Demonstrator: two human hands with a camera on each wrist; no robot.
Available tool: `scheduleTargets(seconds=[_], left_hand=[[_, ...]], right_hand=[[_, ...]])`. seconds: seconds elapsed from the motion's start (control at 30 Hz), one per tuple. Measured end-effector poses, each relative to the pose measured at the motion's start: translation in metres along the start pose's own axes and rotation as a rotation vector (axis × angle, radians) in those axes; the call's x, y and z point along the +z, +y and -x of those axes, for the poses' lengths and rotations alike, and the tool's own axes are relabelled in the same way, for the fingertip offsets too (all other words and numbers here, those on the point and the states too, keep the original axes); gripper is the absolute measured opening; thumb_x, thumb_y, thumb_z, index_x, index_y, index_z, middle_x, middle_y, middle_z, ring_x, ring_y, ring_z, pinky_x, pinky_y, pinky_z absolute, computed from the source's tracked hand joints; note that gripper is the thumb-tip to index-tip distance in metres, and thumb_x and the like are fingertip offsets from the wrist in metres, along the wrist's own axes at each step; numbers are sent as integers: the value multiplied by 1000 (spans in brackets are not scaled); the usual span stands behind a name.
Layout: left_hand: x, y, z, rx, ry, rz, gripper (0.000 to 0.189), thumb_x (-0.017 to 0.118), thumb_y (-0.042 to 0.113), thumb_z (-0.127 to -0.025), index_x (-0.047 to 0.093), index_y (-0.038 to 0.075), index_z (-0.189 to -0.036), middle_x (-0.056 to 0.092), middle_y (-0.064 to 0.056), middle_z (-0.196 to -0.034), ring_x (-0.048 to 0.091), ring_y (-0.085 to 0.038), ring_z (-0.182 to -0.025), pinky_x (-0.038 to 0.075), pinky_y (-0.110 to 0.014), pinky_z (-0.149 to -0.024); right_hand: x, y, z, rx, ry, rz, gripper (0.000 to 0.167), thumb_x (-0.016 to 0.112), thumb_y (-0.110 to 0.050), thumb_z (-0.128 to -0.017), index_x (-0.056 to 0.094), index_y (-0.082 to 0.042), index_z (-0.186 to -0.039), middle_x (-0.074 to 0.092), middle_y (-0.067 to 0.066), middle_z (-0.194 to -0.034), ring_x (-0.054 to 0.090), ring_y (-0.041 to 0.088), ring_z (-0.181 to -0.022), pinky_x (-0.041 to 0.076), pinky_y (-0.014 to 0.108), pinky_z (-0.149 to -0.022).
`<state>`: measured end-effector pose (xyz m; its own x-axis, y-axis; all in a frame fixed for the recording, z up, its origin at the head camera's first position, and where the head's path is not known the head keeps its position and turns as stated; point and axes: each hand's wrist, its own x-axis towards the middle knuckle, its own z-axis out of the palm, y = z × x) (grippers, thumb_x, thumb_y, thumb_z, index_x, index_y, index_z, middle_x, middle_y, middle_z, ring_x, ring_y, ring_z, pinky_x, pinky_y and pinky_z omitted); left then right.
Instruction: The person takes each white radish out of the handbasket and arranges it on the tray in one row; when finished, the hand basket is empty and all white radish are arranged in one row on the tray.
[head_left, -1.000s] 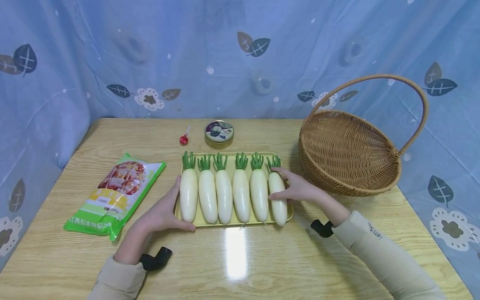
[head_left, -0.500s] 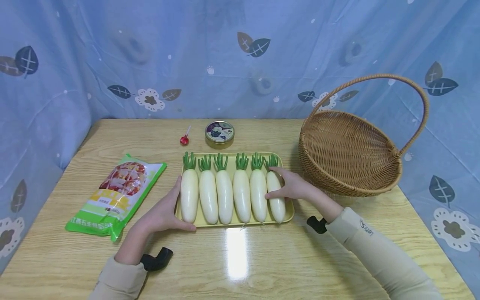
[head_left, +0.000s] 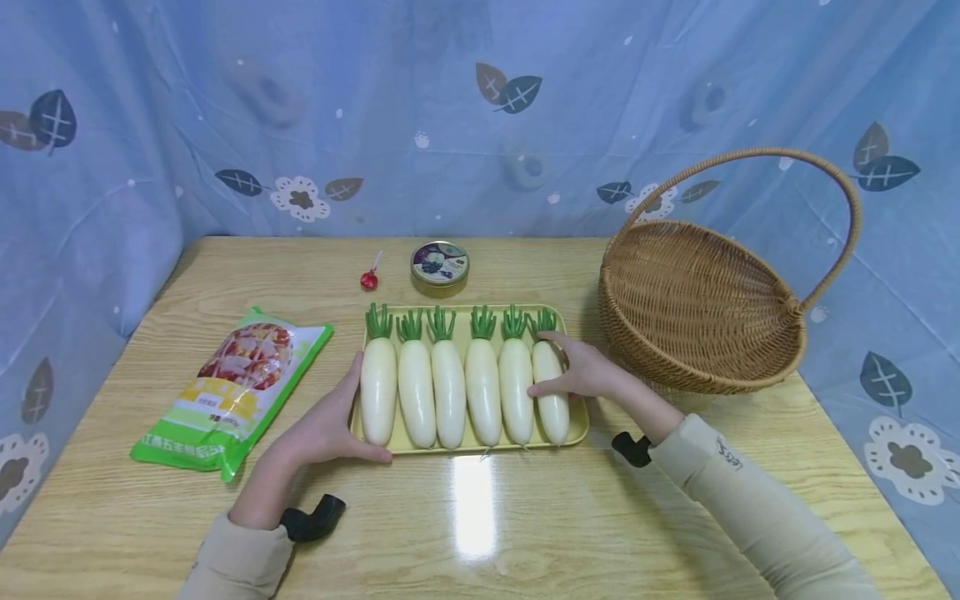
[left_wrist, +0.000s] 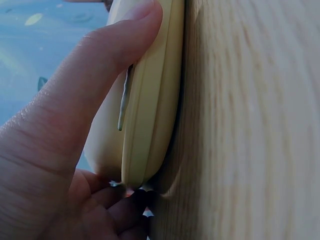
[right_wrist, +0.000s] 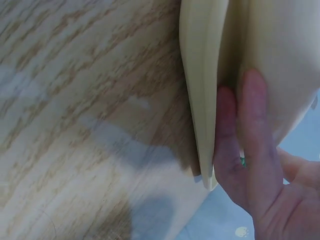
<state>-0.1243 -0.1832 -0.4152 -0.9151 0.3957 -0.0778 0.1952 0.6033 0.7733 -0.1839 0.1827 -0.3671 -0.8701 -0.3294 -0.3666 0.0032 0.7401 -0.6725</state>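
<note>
Several white radishes [head_left: 482, 392] with green stem tops lie side by side on a pale yellow tray [head_left: 577, 425]. My left hand [head_left: 322, 429] grips the tray's left end, thumb along the front rim. In the left wrist view, its other fingers bend at the end of the tray [left_wrist: 147, 110], partly in shadow. My right hand [head_left: 588, 371] holds the rightmost radish [head_left: 553, 421] from above, thumb on its left side. The right wrist view has two fingertips between that radish [right_wrist: 285, 50] and the tray's side wall [right_wrist: 202, 75].
A wicker basket [head_left: 701, 308] with a tall handle stands tilted at the back right. Behind the tray are a round tin [head_left: 440, 268] and a red lollipop [head_left: 369, 279]. A green and white food bag [head_left: 236, 392] lies left of my left hand. Blue curtain [head_left: 420, 117] surrounds the table.
My right hand has shifted the rightmost radish slightly left and back, and its lower tip now lies inside the tray's front rim. The left hand has stayed in place.
</note>
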Motion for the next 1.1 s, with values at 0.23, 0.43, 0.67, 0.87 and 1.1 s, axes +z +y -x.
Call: scheduleTargets(seconds=[0.23, 0.43, 0.67, 0.87, 1.1], left_hand=[[0, 1, 1, 6, -5, 10, 144, 88, 41, -49, -13, 4, -144, -4, -18, -151, 4, -32, -137, 14, -51, -107], [-1, 0, 1, -15, -11, 6, 144, 88, 43, -50, -14, 2, -143, -5, -18, -151, 4, -33, -137, 13, -51, -107], [-3, 1, 2, -17, -5, 2, 144, 88, 43, -49, -13, 1, -143, -4, -19, -151, 4, -33, -137, 13, -51, -108], [-3, 1, 2, -16, -5, -4, 144, 88, 42, -50, -15, 0, -143, -4, -21, -150, 4, -35, -136, 13, -52, -107], [-4, 3, 3, -11, 2, -22, 144, 88, 41, -50, -15, -2, -142, -7, -23, -150, 1, -37, -136, 11, -54, -107]], right_hand=[[1, 1, 1, -61, 1, 35, 98, 79, -37, -68, 24, -6, -144, 47, 22, -106, 57, 21, -54, 51, 33, -48], [3, 1, 2, -78, 29, 44, 97, 80, -37, -68, 27, -6, -143, 46, 24, -112, 57, 20, -55, 51, 31, -49], [4, 1, 1, -89, 54, 59, 96, 80, -38, -67, 29, -7, -142, 45, 25, -116, 57, 20, -56, 51, 31, -50], [2, 0, 3, -103, 76, 181, 94, 74, -49, -70, 30, -8, -142, 45, 25, -119, 54, 33, -94, 49, 44, -75], [-3, -3, 14, -169, 58, 180, 88, 71, -43, -76, 28, -5, -142, 40, 29, -130, 57, 30, -95, 49, 40, -76]])
